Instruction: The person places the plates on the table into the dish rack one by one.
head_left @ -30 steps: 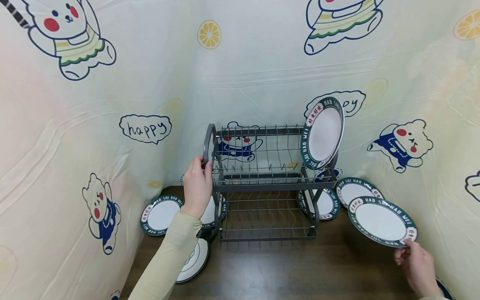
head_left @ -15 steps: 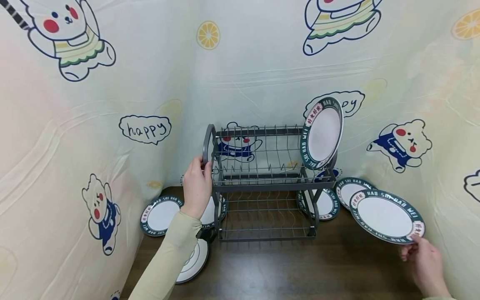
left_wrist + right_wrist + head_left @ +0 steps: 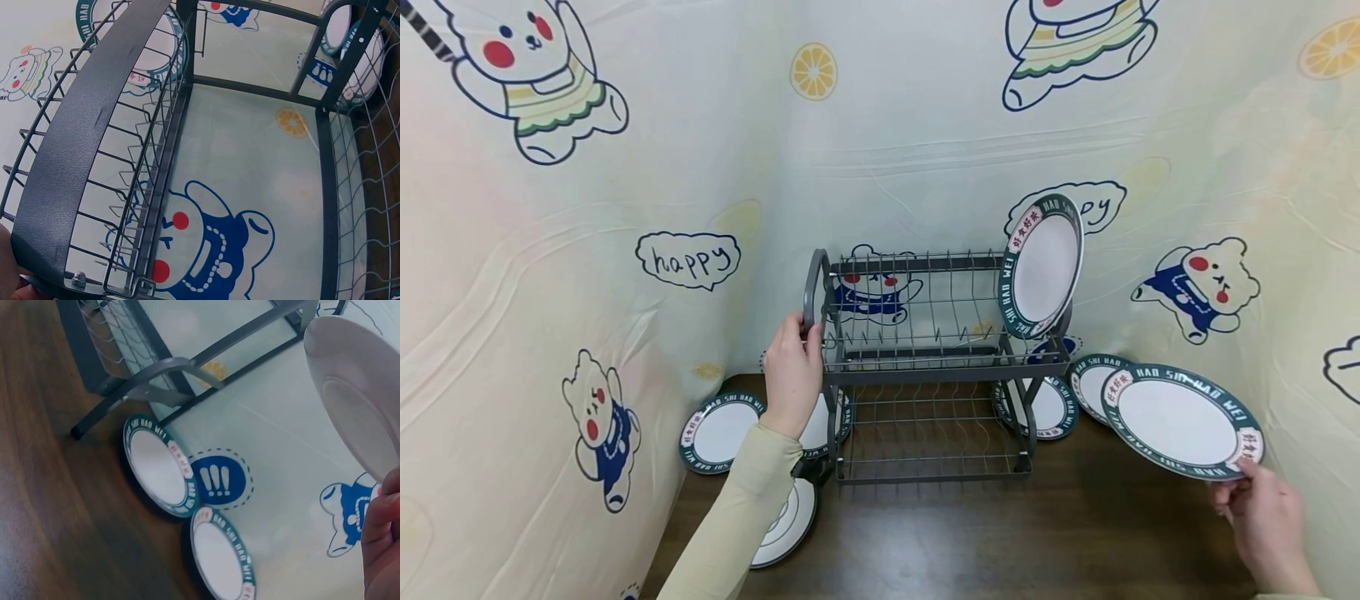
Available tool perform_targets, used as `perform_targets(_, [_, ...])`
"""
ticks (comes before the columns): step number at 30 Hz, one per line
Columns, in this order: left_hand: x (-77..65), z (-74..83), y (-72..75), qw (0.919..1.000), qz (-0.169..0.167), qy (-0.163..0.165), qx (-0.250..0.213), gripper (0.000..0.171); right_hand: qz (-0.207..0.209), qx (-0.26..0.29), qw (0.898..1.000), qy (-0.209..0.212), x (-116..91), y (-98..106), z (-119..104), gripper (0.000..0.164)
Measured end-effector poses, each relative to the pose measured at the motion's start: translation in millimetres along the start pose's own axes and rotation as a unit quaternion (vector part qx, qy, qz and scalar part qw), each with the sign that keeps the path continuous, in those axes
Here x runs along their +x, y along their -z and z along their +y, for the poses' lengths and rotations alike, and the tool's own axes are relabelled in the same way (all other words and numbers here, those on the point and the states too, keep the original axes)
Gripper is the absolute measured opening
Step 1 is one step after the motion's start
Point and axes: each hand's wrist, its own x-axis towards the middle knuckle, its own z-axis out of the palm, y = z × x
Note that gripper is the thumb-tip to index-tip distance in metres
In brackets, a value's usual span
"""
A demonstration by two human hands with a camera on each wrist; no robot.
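Observation:
My left hand (image 3: 794,373) grips the left side frame of a grey two-tier dish rack (image 3: 949,377). In the left wrist view only a sliver of that hand (image 3: 9,269) shows at the rack's (image 3: 81,144) end. Out to the right, my right hand (image 3: 1262,517) pinches the near rim of a white plate (image 3: 1183,421) with a green lettered border, held up tilted. The right wrist view shows the pale underside of this plate (image 3: 359,403) above the fingers. A matching plate (image 3: 1043,265) stands on edge at the right end of the rack's upper tier.
Green-rimmed plates lie behind the rack's right side, one plate (image 3: 1051,408) partly behind its leg and another plate (image 3: 1090,385) beside it. At left are a similar plate (image 3: 718,433) and a ringed white plate (image 3: 786,529) under the forearm. Printed cloth (image 3: 887,125) hangs around the wooden table (image 3: 940,542).
My right hand has moved right and slightly up with its plate, which now overlaps less of the plate lying behind it. The left hand stays on the rack.

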Motion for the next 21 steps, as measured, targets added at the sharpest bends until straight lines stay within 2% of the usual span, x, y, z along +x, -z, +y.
perform_targets(5, [0.2, -0.2, -0.4, 1.0000, 0.001, -0.001, 0.002, 0.026, 0.012, 0.007, 1.000, 0.004, -1.6, -6.5, -6.5, 0.050])
perform_targets(16, [0.6, -0.9, -0.1, 1.0000, 0.001, -0.002, 0.000, 0.026, 0.017, -0.052, 0.998, 0.029, -5.9, -22.9, -21.5, 0.051])
perform_targets(21, [1.1, -0.8, -0.2, 1.0000, 0.002, -0.001, -0.002, 0.026, 0.024, -0.034, 0.998, 0.036, -8.6, -30.6, -25.9, 0.050])
